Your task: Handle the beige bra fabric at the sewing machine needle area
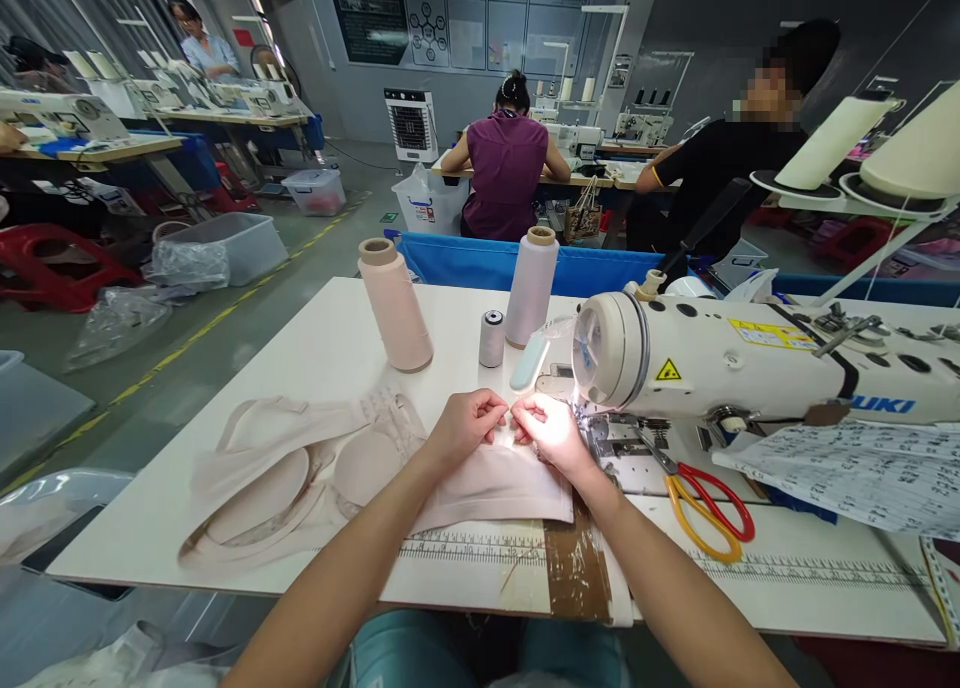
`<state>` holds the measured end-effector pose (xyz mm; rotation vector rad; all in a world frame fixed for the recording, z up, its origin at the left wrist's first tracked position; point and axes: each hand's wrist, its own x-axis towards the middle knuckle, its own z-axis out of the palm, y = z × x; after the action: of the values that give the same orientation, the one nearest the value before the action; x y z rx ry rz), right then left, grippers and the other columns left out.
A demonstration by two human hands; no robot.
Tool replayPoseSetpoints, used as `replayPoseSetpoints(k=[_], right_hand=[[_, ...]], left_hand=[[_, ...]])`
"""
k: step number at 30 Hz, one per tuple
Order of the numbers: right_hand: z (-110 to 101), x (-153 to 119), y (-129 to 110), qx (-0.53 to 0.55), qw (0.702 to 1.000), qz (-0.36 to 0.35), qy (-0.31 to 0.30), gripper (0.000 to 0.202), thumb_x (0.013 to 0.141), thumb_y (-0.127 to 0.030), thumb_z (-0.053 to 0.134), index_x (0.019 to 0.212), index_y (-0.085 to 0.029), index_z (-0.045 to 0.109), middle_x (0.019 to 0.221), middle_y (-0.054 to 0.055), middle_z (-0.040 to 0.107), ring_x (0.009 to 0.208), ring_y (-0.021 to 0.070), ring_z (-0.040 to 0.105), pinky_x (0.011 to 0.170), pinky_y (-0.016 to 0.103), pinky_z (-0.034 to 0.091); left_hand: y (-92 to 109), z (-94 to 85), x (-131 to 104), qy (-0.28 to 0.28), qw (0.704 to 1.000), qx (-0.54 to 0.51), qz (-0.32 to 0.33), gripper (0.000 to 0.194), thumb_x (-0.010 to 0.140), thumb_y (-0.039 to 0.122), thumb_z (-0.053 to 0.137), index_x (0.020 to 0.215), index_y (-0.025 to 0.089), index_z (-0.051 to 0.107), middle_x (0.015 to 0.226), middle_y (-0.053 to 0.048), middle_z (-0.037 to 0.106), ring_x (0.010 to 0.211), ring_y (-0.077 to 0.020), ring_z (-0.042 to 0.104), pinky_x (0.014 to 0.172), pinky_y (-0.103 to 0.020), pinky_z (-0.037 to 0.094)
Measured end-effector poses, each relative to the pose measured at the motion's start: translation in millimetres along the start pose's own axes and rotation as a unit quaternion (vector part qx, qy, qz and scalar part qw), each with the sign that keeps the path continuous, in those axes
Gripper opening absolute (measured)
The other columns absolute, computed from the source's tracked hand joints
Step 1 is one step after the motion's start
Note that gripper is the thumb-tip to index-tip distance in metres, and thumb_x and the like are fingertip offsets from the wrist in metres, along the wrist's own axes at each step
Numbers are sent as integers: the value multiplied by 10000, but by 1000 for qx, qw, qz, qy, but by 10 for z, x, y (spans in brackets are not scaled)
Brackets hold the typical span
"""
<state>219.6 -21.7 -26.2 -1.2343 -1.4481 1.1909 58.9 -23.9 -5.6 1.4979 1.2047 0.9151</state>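
A person sits at a white table (315,368), both bare hands meeting just left of a sewing machine (750,368). The left hand (466,426) has its fingers curled and pressed together, pinching the top edge of a pale pink fabric piece (495,490). The right hand (551,433), brightly lit by the machine's lamp, pinches the same edge just beside the needle area. The fabric lies flat on the table, directly under both hands.

To do this well, the edge likely needs to stay taut and level between the 2 pinches, with fingertips kept clear of the needle.

Left of the hands lies a heap of soft, beige, cup-shaped garments (300,478). Behind stand 3 thread spools: a tall pink cone (394,304), a tall pale cone (531,286) and a small white one (492,338). Scissors (705,508) with red and yellow handles rest right of the hands. A printed ruler strip (465,548) runs along the table edge.
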Motion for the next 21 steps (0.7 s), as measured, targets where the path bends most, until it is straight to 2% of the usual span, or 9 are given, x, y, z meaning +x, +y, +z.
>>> replayPoseSetpoints(k=[5, 9, 14, 21], right_hand=[[-20, -24, -34, -49, 999, -15, 1, 144, 767, -310, 564, 697, -190, 600, 537, -24, 587, 457, 121, 560, 438, 210, 457], [-40, -9, 19, -86, 995, -33, 30, 169, 776, -311, 553, 653, -196, 571, 529, -30, 560, 421, 109, 512, 415, 211, 419], [-35, 32, 87, -50, 996, -23, 63, 205, 785, -380, 555, 705, -191, 546, 561, -17, 573, 440, 120, 545, 426, 225, 467], [-13, 39, 105, -9, 998, -23, 54, 251, 785, -421, 575, 732, -176, 570, 598, -11, 584, 459, 111, 560, 452, 227, 508]], left_hand=[[-17, -14, 12, 9, 1000, 5, 0, 206, 803, 348, 561, 758, 159, 628, 692, -10, 644, 470, -76, 504, 487, -206, 424], [-8, 0, 9, 12, 1000, -12, -9, 216, 802, 356, 570, 749, 156, 634, 694, -12, 644, 465, -71, 490, 480, -206, 414], [51, 35, -36, -4, 1000, 0, -14, 251, 822, 366, 546, 719, 154, 632, 658, -4, 617, 451, -69, 466, 467, -207, 371], [50, 53, -51, -17, 999, 33, 14, 273, 856, 355, 488, 696, 162, 597, 638, 19, 570, 463, -76, 456, 505, -213, 366]])
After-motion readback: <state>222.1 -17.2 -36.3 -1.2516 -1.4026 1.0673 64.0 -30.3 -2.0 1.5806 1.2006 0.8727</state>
